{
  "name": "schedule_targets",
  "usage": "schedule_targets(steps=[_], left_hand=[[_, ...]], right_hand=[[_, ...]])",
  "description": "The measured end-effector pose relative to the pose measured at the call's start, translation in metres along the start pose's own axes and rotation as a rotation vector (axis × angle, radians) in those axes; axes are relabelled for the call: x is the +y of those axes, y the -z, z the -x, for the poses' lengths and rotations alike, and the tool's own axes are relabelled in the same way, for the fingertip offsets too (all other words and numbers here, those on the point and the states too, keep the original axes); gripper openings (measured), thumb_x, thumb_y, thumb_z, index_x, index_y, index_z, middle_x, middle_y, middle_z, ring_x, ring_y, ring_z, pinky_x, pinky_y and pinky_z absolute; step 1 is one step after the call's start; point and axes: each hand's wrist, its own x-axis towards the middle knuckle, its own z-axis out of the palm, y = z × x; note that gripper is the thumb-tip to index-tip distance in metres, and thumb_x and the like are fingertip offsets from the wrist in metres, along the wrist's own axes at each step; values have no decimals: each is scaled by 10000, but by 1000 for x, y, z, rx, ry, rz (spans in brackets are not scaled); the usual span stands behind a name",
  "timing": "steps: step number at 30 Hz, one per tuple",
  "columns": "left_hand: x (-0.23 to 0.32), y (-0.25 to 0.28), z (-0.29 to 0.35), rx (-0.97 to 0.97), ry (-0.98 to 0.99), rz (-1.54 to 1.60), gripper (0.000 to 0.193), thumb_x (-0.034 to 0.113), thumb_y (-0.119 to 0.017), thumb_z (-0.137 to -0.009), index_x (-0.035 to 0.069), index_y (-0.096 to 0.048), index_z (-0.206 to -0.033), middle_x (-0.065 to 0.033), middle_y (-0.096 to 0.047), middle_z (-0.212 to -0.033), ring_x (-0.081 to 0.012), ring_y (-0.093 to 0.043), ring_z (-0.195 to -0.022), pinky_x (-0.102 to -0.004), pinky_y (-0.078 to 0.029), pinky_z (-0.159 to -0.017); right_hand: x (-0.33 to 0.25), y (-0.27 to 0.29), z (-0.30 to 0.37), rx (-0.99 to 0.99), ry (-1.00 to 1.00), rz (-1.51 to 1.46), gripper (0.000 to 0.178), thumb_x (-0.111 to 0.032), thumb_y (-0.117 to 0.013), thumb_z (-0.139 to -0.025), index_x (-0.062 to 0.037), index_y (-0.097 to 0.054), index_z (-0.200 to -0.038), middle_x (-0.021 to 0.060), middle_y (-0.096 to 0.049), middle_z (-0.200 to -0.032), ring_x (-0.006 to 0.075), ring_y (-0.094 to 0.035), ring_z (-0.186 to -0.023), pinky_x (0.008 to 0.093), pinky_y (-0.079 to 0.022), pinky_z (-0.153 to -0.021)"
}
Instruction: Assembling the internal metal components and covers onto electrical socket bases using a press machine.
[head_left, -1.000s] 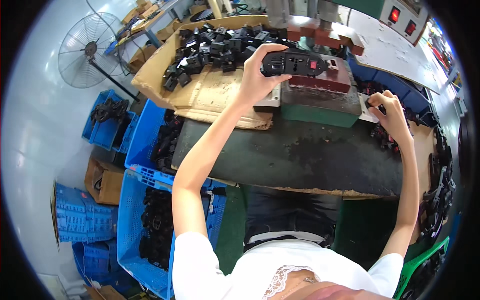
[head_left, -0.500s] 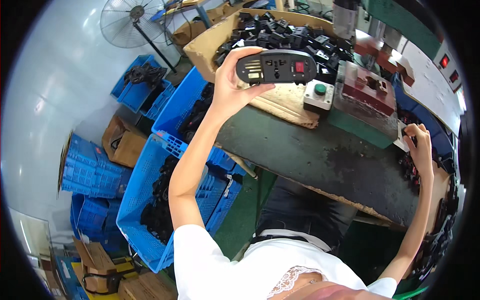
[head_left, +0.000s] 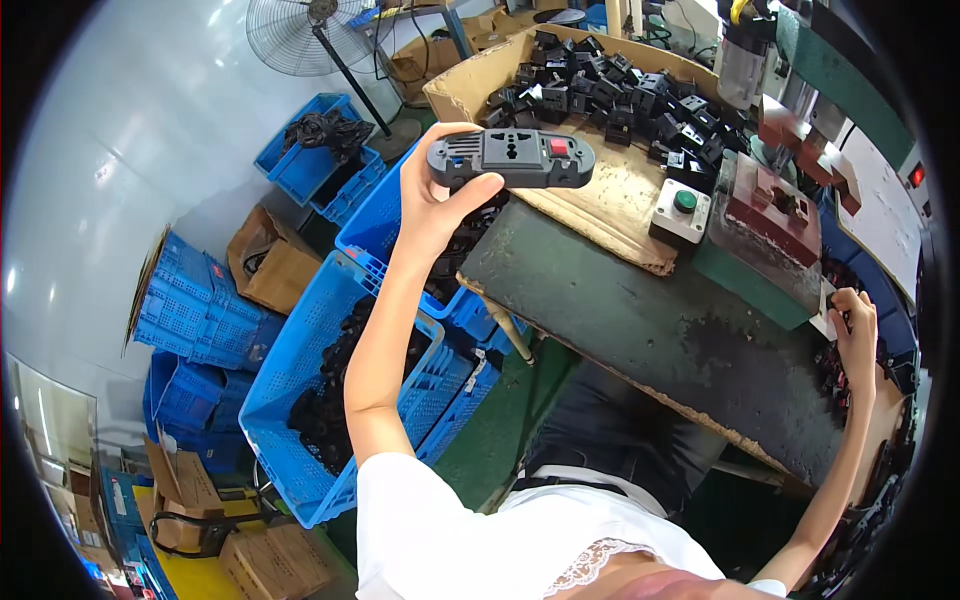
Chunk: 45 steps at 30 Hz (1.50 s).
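My left hand (head_left: 432, 205) is raised over the workbench's left end. Between its thumb and fingers it grips a black power socket (head_left: 512, 160), an oblong housing with rounded ends, socket holes in the middle and a red switch. At the bench's right side, my right hand (head_left: 855, 325) has its fingers curled inward next to a pale box edge (head_left: 826, 308). Whatever lies at those fingertips is too small to make out. Between the hands stand a button box (head_left: 682, 208) with a green button and a press base (head_left: 765, 262) carrying a dark red fixture block (head_left: 775, 212).
A cardboard tray (head_left: 590, 180) at the back holds many small black plug parts (head_left: 620, 90). The upper tooling (head_left: 815, 160) hangs over the fixture. Blue crates (head_left: 290, 410) with black parts stand left of the bench (head_left: 640, 330). A fan (head_left: 320, 45) stands at the far left.
The view has shifted, so bench and crates appear further right. My left hand has tilted the socket and brought it lower and nearer. My right hand stays beside the press base, fingers curled.
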Motion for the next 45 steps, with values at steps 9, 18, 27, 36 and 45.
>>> schedule_targets(steps=[9, 18, 27, 36, 45], left_hand=[[-2, 14, -3, -62, -61, -70, 650, -57, -802, -597, 32, -514, -1173, -59, -594, -1078, -143, -579, -997, -297, -458, -891], [-33, 66, -13, -21, -33, -813, 770, 170, -831, -613, -6, -446, -1256, -160, -552, -1200, -259, -532, -1117, -353, -391, -984], [-11, -58, -17, -387, -43, -706, 487, 64, -664, -761, 47, -515, -1224, -113, -602, -1137, -244, -555, -1067, -358, -411, -901], [57, -367, 11, -1166, -985, -172, 304, -21, -563, -629, 20, -620, -925, -97, -581, -1046, -263, -507, -1078, -390, -411, -902], [60, -669, 85, -1431, -1080, -320, 213, 146, -544, -756, -26, -651, -821, -217, -633, -907, -349, -607, -920, -410, -499, -796]], right_hand=[[-7, 0, 2, 22, -69, -42, 219, 100, -621, -682, -15, -507, -829, 87, -530, -739, 236, -472, -714, 334, -374, -721], [-10, 2, 5, 60, -8, 15, 225, 117, -615, -666, -3, -513, -827, 107, -509, -735, 273, -492, -715, 347, -410, -715], [11, -2, 2, 82, 122, 94, 174, -59, -651, -656, -59, -525, -775, 109, -527, -724, 309, -504, -725, 407, -404, -618], [-13, -3, 4, 49, -3, 176, 85, -160, -613, -723, -102, -618, -784, 1, -575, -717, 200, -527, -814, 345, -426, -708], [13, -30, 11, 217, -81, 201, 104, -202, -658, -678, -162, -591, -747, -28, -555, -659, 157, -534, -819, 311, -404, -693]])
